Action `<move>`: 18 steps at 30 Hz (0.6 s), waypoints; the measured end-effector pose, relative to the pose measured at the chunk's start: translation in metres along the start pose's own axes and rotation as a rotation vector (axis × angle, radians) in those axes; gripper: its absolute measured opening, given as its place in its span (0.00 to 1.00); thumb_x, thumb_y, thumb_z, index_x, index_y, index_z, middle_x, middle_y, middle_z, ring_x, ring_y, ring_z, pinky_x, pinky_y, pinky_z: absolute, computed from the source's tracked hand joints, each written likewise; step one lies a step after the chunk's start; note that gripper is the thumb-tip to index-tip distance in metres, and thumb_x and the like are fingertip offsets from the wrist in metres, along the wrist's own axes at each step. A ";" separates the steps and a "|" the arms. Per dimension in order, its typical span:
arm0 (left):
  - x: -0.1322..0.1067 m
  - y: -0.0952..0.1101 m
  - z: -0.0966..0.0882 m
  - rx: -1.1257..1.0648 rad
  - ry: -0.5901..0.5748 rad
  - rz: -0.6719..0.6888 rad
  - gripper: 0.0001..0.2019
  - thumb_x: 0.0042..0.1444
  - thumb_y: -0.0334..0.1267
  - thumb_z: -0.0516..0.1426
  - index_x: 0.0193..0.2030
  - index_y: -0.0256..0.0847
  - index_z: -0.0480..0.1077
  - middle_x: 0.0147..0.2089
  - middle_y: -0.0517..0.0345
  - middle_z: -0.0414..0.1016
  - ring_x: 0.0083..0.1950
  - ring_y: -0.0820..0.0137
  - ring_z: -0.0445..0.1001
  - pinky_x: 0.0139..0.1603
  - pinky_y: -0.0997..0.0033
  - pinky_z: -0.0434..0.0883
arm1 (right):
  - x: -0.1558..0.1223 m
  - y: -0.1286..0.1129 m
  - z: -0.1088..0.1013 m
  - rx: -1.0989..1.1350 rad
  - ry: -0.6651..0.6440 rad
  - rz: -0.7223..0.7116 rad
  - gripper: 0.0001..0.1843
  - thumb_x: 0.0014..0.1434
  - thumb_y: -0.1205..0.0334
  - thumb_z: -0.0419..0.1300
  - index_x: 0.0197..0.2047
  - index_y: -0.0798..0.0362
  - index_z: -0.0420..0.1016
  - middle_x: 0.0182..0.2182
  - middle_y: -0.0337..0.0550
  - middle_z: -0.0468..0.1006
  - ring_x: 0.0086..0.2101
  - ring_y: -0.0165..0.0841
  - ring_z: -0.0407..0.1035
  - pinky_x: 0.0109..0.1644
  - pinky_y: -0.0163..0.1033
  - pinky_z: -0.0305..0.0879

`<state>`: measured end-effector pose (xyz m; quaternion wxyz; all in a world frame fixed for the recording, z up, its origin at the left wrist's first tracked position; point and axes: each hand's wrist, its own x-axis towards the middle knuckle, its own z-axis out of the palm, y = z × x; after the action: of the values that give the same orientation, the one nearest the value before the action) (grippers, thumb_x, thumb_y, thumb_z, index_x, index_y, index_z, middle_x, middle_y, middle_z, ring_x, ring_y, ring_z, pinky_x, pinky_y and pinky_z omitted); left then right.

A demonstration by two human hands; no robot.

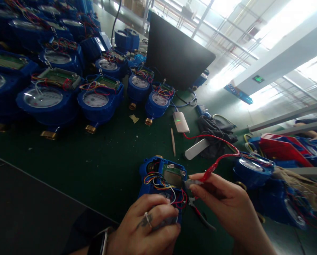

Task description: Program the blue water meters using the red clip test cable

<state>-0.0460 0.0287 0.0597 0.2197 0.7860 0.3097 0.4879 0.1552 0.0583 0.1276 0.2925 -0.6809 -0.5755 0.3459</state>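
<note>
A blue water meter lies in front of me, its housing uncovered over a small display and loose coloured wires. My left hand is curled over its near part, hiding most of the dial. Between thumb and fingertips, my right hand pinches a pale connector at the end of a red cable. That connector is at the housing's right edge by the display; whether it touches there I cannot tell. Beneath the right hand lie red-handled cutters.
Several blue meters with exposed wires crowd the left and back of the green table. The red cable runs to a white box with lit indicators. Nearby are a wooden stick, a dark cloth and a black screen. More meters stand right.
</note>
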 end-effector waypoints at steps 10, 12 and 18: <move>0.001 -0.003 0.002 -0.001 0.024 0.040 0.08 0.65 0.29 0.55 0.38 0.37 0.76 0.40 0.56 0.81 0.46 0.72 0.76 0.54 0.76 0.75 | 0.001 0.001 -0.001 -0.011 -0.011 -0.017 0.06 0.53 0.59 0.68 0.36 0.48 0.83 0.25 0.36 0.83 0.24 0.33 0.76 0.27 0.33 0.72; 0.002 -0.002 -0.001 0.006 -0.008 0.010 0.07 0.64 0.28 0.56 0.39 0.37 0.76 0.41 0.56 0.81 0.47 0.71 0.76 0.54 0.76 0.75 | 0.000 0.000 0.000 0.001 -0.004 -0.001 0.06 0.52 0.59 0.68 0.35 0.48 0.83 0.25 0.37 0.82 0.24 0.33 0.76 0.28 0.34 0.72; 0.005 0.004 -0.005 0.012 -0.019 -0.036 0.08 0.66 0.29 0.55 0.39 0.38 0.76 0.41 0.57 0.81 0.47 0.71 0.76 0.54 0.76 0.75 | 0.000 0.001 0.001 0.008 -0.009 -0.021 0.06 0.53 0.59 0.68 0.36 0.49 0.83 0.25 0.36 0.82 0.24 0.32 0.76 0.27 0.32 0.71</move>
<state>-0.0475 0.0299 0.0676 0.2266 0.7863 0.3245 0.4744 0.1556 0.0583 0.1259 0.2965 -0.6719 -0.5825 0.3482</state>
